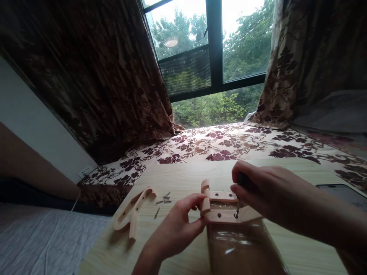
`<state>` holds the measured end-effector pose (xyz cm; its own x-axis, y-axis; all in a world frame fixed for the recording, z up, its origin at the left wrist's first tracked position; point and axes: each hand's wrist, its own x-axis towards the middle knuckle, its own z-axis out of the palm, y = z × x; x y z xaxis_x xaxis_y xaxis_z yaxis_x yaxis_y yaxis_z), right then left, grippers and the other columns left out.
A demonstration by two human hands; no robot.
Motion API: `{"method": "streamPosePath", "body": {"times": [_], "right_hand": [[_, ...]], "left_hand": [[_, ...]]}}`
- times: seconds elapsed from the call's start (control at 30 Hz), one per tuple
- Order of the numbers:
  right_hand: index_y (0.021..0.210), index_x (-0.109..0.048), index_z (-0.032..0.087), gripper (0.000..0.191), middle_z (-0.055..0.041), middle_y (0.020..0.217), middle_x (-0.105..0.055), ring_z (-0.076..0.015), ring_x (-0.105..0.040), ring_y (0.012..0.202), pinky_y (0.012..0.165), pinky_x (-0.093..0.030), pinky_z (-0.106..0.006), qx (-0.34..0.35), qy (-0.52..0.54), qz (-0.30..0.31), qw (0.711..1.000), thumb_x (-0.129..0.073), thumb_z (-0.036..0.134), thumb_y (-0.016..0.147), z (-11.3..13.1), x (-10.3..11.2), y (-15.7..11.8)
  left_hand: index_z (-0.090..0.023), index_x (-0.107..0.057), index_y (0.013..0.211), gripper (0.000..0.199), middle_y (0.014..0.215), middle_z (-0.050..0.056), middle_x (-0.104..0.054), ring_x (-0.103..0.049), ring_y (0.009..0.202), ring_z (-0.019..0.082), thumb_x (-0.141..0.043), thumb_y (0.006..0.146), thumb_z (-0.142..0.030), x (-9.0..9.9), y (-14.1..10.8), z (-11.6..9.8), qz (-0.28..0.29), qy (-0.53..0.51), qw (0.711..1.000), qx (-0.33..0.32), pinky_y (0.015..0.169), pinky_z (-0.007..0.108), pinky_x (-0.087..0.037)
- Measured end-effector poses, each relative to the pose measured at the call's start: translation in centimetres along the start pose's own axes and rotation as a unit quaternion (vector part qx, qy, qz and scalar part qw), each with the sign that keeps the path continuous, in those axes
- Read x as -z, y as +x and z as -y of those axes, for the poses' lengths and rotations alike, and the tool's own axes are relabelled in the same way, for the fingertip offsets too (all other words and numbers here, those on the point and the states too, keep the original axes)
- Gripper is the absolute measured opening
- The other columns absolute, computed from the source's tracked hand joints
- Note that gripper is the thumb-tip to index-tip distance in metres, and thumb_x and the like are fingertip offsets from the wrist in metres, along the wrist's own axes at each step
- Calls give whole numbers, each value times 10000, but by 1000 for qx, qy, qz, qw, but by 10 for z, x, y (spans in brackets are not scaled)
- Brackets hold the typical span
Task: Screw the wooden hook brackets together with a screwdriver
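Observation:
My right hand [255,185] is wrapped round the dark handle of a screwdriver [238,208]. The shaft points down, its tip at a hole near the middle of a pale wooden hook [228,216]. With thumb and fingers, my left hand [177,223] grips the curled end of that hook. Beyond it lies a similar wooden hook [223,196] with two dark holes. Both hooks rest across a brown board [241,248] covered in shiny clear plastic. Whether a screw sits under the tip is too small to tell.
Left of my hands, more wooden hooks [136,210] lie together on the pale wooden tabletop [177,175]. Several loose screws [166,198] are scattered beside them. A phone [341,194] lies at the right, partly behind my forearm. Past the table is a flower-patterned cloth [206,145] under a window.

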<state>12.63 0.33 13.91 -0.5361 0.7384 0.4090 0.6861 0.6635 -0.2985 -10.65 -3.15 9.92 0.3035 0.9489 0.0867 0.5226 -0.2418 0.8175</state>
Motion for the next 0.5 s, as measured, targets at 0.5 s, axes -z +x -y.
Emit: {"method": "streamPosePath", "body": {"times": [0.5], "right_hand": [[801, -377, 248, 145, 53, 638, -544, -122, -478, 522, 492, -307, -273, -11, 56, 20, 998, -437, 281, 929, -1, -2, -1]], "left_hand": [[-306, -553, 1197, 370, 1250, 0, -605, -544, 1183, 172, -576, 840, -212, -8, -31, 1, -191, 160, 965, -82, 1004, 301, -457]]}}
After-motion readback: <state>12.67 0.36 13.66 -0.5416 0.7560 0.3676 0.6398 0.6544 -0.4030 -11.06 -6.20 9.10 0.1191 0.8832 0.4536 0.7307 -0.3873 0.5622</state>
